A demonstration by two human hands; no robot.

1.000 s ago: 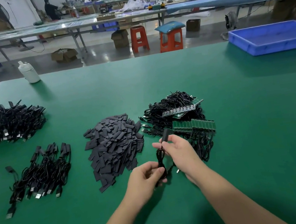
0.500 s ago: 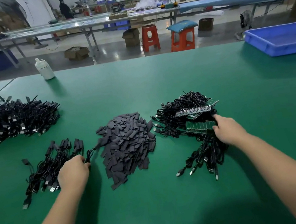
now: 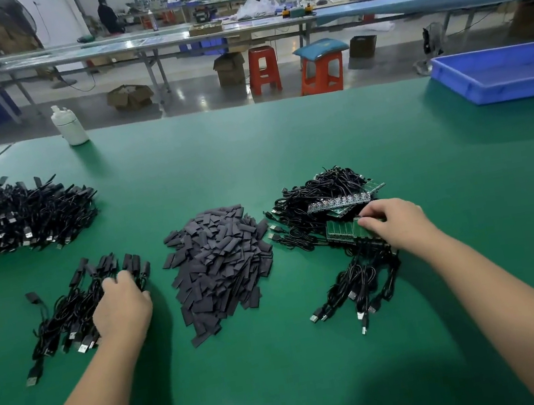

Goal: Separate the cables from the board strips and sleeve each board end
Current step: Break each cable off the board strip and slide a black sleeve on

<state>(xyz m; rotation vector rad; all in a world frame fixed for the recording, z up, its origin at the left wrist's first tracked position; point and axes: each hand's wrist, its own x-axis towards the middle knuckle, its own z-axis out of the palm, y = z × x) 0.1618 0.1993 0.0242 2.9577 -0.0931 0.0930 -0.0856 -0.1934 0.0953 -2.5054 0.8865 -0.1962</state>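
Four heaps sit on the green table (image 3: 285,151), placed here w/ ref to the pile of dark grey sleeves (image 3: 219,262) at mid-table. Just right of the sleeve pile: tangle of black cables (image 3: 321,190) w/ green board strips (image 3: 344,230) lying on and among them; more cables still attached to the strips (image 3: 362,283) trail toward the near edge, USB plugs fanned out. Right hand (image 3: 396,221) is over the near strip, fingers curled, thumb & forefinger tips pinching its right end. Just left of the sleeve pile: small bunch of sleeved cables (image 3: 76,302), sleeved ends pointing away, plugs toward the near edge. Left hand (image 3: 123,309) lies palm-down on the right side of that bunch, fingers bent down into it; can't tell whether they grip a cable or only rest on them. Further left & back from the sleeves: big heap of finished cables (image 3: 15,219), running off the frame's left edge. White plastic bottle (image 3: 68,124) stands at the table's far edge, back-left of the sleeve pile. Blue tray (image 3: 499,75) sits far right & back, well apart from the sleeves. Behind the table: two orange stools (image 3: 263,69), cardboard boxes, long benches, ppl in the distance.
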